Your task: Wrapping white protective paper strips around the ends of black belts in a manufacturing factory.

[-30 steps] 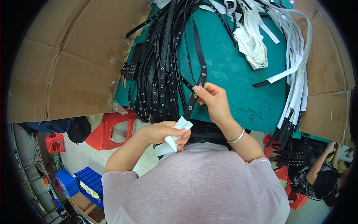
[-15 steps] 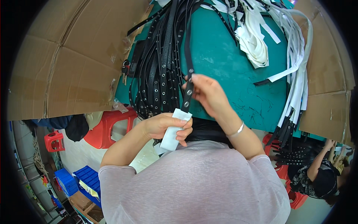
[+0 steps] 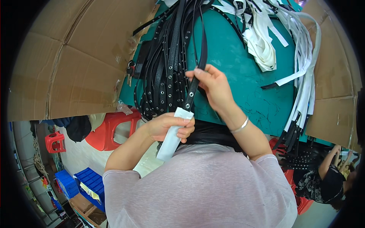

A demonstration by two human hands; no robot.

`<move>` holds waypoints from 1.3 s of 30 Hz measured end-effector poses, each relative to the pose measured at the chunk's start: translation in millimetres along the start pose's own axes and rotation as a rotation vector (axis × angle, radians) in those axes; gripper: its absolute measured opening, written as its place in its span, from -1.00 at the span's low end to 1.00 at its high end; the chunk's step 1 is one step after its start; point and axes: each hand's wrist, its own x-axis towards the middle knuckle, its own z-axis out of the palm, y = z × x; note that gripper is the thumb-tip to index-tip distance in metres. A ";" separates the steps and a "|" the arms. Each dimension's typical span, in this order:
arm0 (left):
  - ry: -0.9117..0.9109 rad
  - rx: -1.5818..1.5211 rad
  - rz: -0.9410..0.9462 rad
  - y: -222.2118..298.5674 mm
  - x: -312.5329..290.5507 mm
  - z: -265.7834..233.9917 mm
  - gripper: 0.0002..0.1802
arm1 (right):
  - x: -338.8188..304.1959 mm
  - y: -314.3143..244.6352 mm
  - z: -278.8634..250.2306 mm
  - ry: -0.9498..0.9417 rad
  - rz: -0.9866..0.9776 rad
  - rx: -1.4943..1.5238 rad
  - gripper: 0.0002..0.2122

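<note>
My left hand [image 3: 161, 127] is closed round a flat white sleeve [image 3: 170, 147], thumb on top, fingers wrapped about its side. From the sleeve's upper end runs a black belt [image 3: 192, 91] with metal eyelets; whether its tip lies inside or behind the sleeve I cannot tell. Further up, my right hand [image 3: 216, 88] pinches the belt between thumb and fingers. Its length goes on away from me over the green table [image 3: 243, 91]. Left of it a thick pile of black eyelet belts [image 3: 159, 68] hangs toward the table's near edge.
White strips [image 3: 262, 49] lie bundled at the far right, beside long white-sleeved belts [image 3: 300, 76]. Cardboard walls [image 3: 87, 68] flank the table. Keys [image 3: 130, 70] lie at its left edge. Red stools [image 3: 108, 131] and blue crates [image 3: 90, 186] stand below left; a person [image 3: 323, 178] sits at right.
My right hand has moved slightly up and away along the belt. The sleeve's lower end has swung a little left in my left hand.
</note>
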 end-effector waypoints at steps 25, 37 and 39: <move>0.013 0.011 0.048 8.2 13.5 2.9 -0.81 | -53.6 4.9 5.5 -0.227 0.113 -0.083 -0.76; -0.083 0.129 0.035 -3.2 17.9 9.5 -0.78 | -48.3 -9.3 -5.3 0.047 -0.097 -0.056 -0.91; 0.008 0.149 0.035 -7.0 13.1 14.0 -0.78 | -32.5 -34.1 -10.0 0.123 -0.211 -0.089 -0.90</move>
